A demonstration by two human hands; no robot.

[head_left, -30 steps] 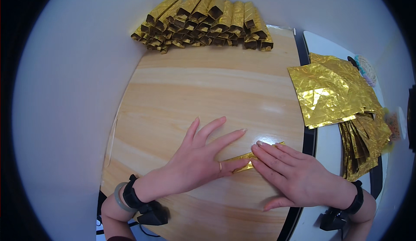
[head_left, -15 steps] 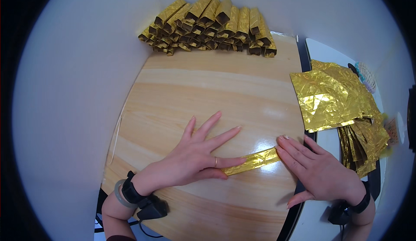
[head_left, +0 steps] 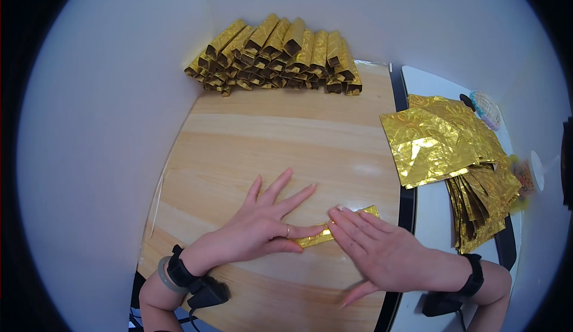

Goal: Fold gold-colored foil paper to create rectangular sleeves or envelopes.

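Observation:
A narrow strip of folded gold foil paper (head_left: 315,236) lies flat on the wooden tabletop in front of me. My left hand (head_left: 258,227) rests at its left end, index fingertip on the foil and thumb beside it at the near edge, the other fingers spread wide over the table. Across the right part of the strip lies my right hand (head_left: 382,254), flat, with its fingers stretched out close together and its thumb apart. Those fingers hide some of the strip; its right end shows beyond them.
A pile of several folded gold paper tubes (head_left: 271,57) stands against the back wall. To the right, a stack of gold foil sheets (head_left: 430,147) sits on a white surface (head_left: 427,224), near a woven round item (head_left: 484,110) and a paper cup (head_left: 530,174).
My right hand has slid left along the strip, from its right end toward my left hand. The left hand keeps its place on the foil. The whole view has shifted slightly.

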